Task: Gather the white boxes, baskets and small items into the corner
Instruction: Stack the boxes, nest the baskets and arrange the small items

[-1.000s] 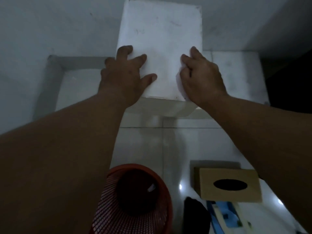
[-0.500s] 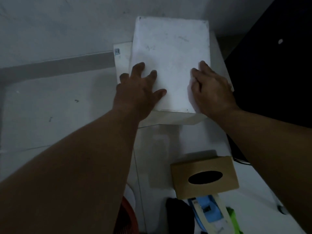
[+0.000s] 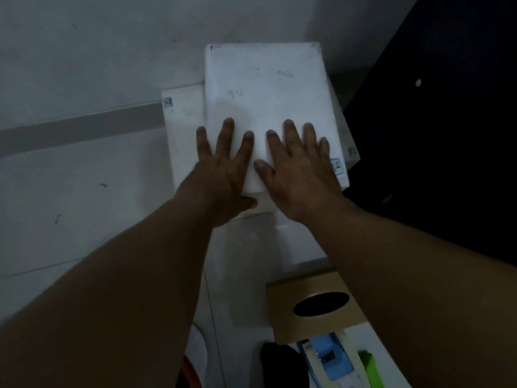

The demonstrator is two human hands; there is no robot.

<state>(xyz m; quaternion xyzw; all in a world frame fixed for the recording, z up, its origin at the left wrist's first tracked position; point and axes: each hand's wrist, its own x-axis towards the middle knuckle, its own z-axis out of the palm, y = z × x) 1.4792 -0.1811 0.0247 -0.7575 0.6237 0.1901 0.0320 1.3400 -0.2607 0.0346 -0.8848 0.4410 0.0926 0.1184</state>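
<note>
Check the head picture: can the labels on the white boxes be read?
Head view: dim and underexposed; the left hand and right hand show clearly on the top white box; the blue label by the right hand is too soft to read; the far right is nearly black.

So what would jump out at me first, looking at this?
Two bare hands, the left hand and right hand, lie flat with spread fingers on the big white box at centre, near the wall. Below them at lower right sits a tan tissue box with a dark oval opening.
</note>
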